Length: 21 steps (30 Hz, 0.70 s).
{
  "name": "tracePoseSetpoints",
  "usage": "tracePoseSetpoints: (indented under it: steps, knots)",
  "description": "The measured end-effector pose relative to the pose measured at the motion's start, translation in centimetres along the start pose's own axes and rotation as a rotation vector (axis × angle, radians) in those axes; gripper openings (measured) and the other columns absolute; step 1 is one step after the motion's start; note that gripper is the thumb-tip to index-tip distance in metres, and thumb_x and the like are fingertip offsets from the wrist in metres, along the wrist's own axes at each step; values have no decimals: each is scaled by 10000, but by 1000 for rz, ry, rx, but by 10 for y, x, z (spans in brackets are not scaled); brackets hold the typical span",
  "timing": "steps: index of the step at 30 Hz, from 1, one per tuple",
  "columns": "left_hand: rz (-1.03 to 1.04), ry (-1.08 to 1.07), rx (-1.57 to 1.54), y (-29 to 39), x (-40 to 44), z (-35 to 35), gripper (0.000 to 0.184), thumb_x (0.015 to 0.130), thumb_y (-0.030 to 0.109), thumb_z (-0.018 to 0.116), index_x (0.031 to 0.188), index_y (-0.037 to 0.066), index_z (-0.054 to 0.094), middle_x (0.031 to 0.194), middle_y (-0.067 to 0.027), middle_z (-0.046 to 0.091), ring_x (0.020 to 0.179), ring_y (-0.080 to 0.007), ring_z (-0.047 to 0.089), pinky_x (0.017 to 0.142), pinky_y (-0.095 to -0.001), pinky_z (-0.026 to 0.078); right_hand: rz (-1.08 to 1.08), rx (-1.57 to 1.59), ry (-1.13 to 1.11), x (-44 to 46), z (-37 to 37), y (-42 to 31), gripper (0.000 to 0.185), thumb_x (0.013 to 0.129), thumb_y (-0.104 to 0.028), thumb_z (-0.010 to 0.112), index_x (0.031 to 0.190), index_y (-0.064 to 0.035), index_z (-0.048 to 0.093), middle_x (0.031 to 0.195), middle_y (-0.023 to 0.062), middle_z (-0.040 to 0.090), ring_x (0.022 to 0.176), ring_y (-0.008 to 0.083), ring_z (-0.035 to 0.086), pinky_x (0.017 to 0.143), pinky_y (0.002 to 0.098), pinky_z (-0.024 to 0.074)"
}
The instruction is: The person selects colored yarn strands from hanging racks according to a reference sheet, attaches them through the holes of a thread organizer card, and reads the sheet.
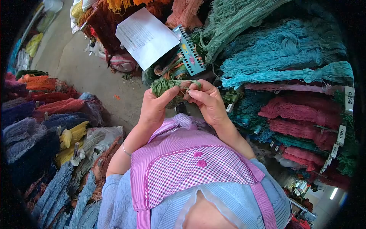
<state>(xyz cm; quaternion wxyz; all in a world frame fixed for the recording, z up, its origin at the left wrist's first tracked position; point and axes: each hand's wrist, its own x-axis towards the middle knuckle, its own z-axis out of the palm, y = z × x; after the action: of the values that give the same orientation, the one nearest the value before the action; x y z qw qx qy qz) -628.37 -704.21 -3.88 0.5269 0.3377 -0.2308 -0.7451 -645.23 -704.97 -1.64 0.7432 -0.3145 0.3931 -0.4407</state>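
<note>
Sweater (228, 198); paper (146, 36) beyond green yarn (162, 87).

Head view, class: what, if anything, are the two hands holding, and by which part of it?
Green yarn. The left hand holds the bundle's near side; the right hand pinches strands at its right end. Fingers partly hide the grip.

Lt-blue top (118, 196), pink apron (167, 144) w/ chkd panel (187, 171), bracelet (125, 150).
</note>
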Motion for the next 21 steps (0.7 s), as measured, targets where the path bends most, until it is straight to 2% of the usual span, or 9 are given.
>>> tracePoseSetpoints:
  steps: [5, 8, 10, 12, 13, 16, 18, 19, 21]
  knots:
    - [13, 7, 46, 1, 0, 0, 252, 872, 108, 570, 1074, -38, 605, 1007, -107, 647, 845, -154, 624, 779, -290, 493, -62, -175, 78, 0, 11, 2, 73, 845, -76, 597, 904, -34, 603, 879, 27, 627, 788, 85, 576, 714, 212, 427]
    - [6, 32, 76, 8, -3, 7, 190, 892, 132, 537, 974, -17, 623, 897, -69, 652, 850, -160, 627, 746, -284, 493, -111, -305, 33, 3, 0, 11, 70, 861, -62, 573, 921, -29, 586, 868, 37, 621, 775, 98, 569, 739, 223, 430]
    - [-250, 113, -155, 11, 2, -13, 181, 921, 164, 482, 807, 58, 574, 688, 7, 566, 711, -141, 595, 701, -261, 482, -50, 135, 35, 2, 1, 5, 67, 881, -85, 545, 930, -43, 563, 799, 25, 592, 724, 125, 553, 746, 250, 434]
    - [-247, 34, -531, 4, 11, -65, 235, 929, 205, 437, 702, 148, 426, 517, 80, 243, 458, -73, 279, 478, -241, 316, 96, 445, -236, -8, -25, -6, 80, 902, -149, 522, 911, -75, 492, 635, -37, 379, 563, 98, 393, 584, 250, 361]
    - [-274, 9, -560, 1, 16, -105, 306, 931, 226, 438, 642, 173, 353, 510, 88, 214, 445, -59, 200, 424, -233, 214, 98, 339, -180, -18, -40, -13, 96, 903, -162, 526, 914, -80, 478, 621, -47, 329, 540, 66, 335, 516, 222, 295]
    - [-268, 312, -399, 7, 9, -195, 337, 919, 225, 450, 605, 188, 332, 496, 79, 208, 411, -59, 176, 379, -221, 163, 122, -583, 387, -52, -79, -51, 106, 871, -182, 580, 835, -85, 555, 622, -75, 389, 522, 28, 352, 456, 192, 272]
    - [-296, 391, -320, 10, 2, -254, 358, 900, 242, 465, 577, 191, 319, 464, 76, 196, 383, -66, 180, 358, -231, 155, 132, -464, 518, -77, -133, -66, 97, 837, -174, 628, 802, -103, 571, 626, -92, 418, 474, 7, 321, 408, 179, 227]
    - [-306, 423, -290, 11, -1, -279, 354, 890, 255, 476, 576, 193, 323, 456, 76, 200, 369, -70, 185, 344, -235, 140, 115, -540, 605, -87, -153, -71, 107, 860, -158, 599, 800, -92, 540, 579, -90, 353, 437, 6, 289, 403, 181, 187]
    - [-360, 511, -198, 16, 0, -310, 331, 858, 255, 511, 582, 199, 336, 451, 72, 238, 345, -75, 183, 330, -238, 124, 82, -700, 715, -108, -178, -84, 116, 818, -152, 650, 759, -97, 567, 607, -92, 400, 480, -7, 297, 400, 185, 194]
